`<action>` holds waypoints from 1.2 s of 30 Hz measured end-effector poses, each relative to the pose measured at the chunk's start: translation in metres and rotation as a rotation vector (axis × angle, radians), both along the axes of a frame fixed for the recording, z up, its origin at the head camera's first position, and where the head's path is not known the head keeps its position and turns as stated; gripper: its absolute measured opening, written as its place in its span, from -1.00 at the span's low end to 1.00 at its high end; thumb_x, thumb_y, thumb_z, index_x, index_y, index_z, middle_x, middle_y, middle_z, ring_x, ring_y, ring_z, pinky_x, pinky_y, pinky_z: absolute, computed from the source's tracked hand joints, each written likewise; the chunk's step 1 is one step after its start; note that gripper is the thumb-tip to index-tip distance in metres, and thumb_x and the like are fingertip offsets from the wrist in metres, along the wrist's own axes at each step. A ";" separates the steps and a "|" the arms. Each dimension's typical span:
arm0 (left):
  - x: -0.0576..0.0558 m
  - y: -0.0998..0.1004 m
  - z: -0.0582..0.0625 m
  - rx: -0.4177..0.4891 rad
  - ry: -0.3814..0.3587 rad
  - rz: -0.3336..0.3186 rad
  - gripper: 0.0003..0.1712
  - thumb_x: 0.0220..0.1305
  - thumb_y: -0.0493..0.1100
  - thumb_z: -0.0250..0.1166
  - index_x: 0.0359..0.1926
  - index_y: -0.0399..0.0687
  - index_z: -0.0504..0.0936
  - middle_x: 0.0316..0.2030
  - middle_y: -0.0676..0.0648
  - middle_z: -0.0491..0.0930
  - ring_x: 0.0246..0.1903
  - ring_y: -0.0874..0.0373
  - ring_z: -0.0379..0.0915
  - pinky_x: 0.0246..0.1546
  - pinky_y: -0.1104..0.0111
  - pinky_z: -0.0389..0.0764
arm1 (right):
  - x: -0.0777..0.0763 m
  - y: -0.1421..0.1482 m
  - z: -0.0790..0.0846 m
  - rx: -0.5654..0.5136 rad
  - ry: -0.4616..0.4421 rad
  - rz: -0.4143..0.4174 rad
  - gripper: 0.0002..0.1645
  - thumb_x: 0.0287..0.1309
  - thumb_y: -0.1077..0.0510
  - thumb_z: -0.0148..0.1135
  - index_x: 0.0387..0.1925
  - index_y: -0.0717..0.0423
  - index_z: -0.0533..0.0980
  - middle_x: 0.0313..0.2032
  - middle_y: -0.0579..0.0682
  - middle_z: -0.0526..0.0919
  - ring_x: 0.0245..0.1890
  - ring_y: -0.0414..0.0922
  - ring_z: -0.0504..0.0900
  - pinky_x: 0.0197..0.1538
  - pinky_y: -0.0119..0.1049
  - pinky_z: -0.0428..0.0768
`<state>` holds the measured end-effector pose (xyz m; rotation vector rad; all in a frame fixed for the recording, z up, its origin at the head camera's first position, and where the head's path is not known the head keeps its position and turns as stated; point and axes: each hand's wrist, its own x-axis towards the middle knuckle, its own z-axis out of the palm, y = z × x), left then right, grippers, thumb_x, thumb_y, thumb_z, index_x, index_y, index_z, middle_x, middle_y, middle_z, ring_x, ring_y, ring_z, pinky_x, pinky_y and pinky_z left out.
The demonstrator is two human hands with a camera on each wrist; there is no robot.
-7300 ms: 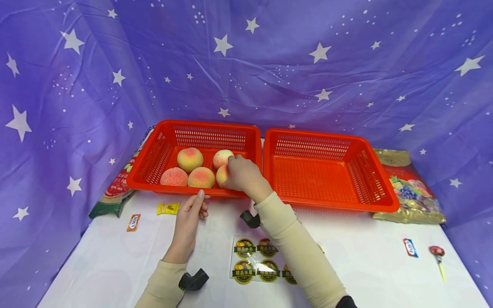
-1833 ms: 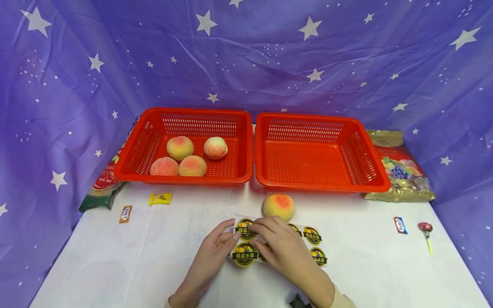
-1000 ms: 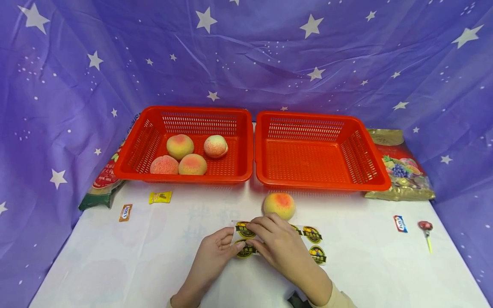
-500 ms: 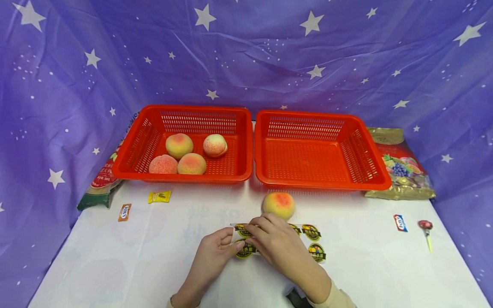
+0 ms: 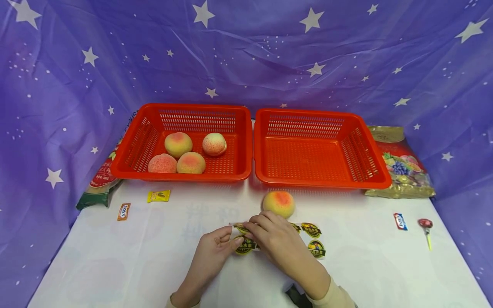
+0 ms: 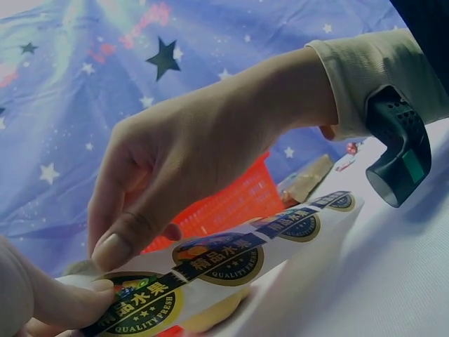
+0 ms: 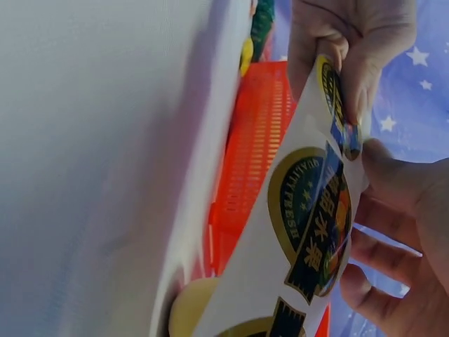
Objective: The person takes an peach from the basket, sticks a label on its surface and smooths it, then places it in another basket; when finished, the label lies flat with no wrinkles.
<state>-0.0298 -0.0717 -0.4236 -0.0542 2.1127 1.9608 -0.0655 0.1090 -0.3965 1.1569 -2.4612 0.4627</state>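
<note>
Sticker sheet (image 5: pixel 312 239): one, clear or pale backing with round dark-and-gold fruit labels; placed at the middle front of the table (image 5: pixel 161 265), on the near side of the baskets.
Long axis of sheet: left to right across the person's front; left end lifted and tilted in both wrist views; whether the right end rests on the tabletop cannot be told.
Left hand (image 5: pixel 213 250): at the short left end, thumb on the printed face, fingers folded behind; pinches the sheet there.
Right hand (image 5: pixel 283 241): over the sheet's middle, covering several labels; thumb and forefinger brought together at the far edge, close to the left thumb, other fingers loosely bent; pinches, though whether backing or a label's rim cannot be told.
Loose peach (image 5: pixel 279 204): one, on the tabletop just beyond the right hand, which is the nearer hand to it.
Left basket (image 5: pixel 185 176): red, slotted; contains four peaches (image 5: pixel 191 163).
Right basket (image 5: pixel 327 184): red, matching, alongside; behind the loose peach.
Sweets: yellow packet (image 5: pixel 158 196) and orange packet (image 5: pixel 123 211) at left; small blue-and-red packet (image 5: pixel 400 221) and lollipop (image 5: pixel 425 223) at right.
</note>
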 end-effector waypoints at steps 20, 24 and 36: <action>0.004 -0.002 -0.006 0.013 -0.022 -0.027 -0.41 0.10 -0.04 0.25 0.15 -0.04 0.32 -0.05 -0.16 0.53 -0.21 0.20 0.56 -0.31 0.44 0.54 | -0.003 -0.002 0.007 -0.177 0.041 -0.028 -0.84 0.02 0.17 0.18 -0.29 0.01 0.56 -0.36 -0.21 0.55 -0.32 -0.23 0.46 -0.26 -0.35 0.41; 0.006 -0.003 -0.006 -0.025 -0.024 -0.035 -0.39 0.09 -0.01 0.25 0.17 -0.01 0.31 -0.06 -0.13 0.54 -0.22 0.22 0.55 -0.31 0.44 0.54 | -0.005 -0.003 0.009 -0.197 0.013 -0.051 -0.85 0.01 0.19 0.19 -0.31 0.01 0.56 -0.36 -0.22 0.56 -0.32 -0.24 0.47 -0.23 -0.36 0.43; 0.015 -0.008 -0.006 -0.071 0.001 -0.107 -0.43 0.09 0.03 0.23 0.13 0.04 0.35 -0.08 -0.06 0.56 -0.18 0.26 0.53 -0.24 0.47 0.51 | -0.009 -0.001 0.013 -0.243 0.015 -0.064 -0.83 -0.02 0.21 0.19 -0.31 0.01 0.57 -0.36 -0.21 0.57 -0.32 -0.26 0.48 -0.22 -0.39 0.45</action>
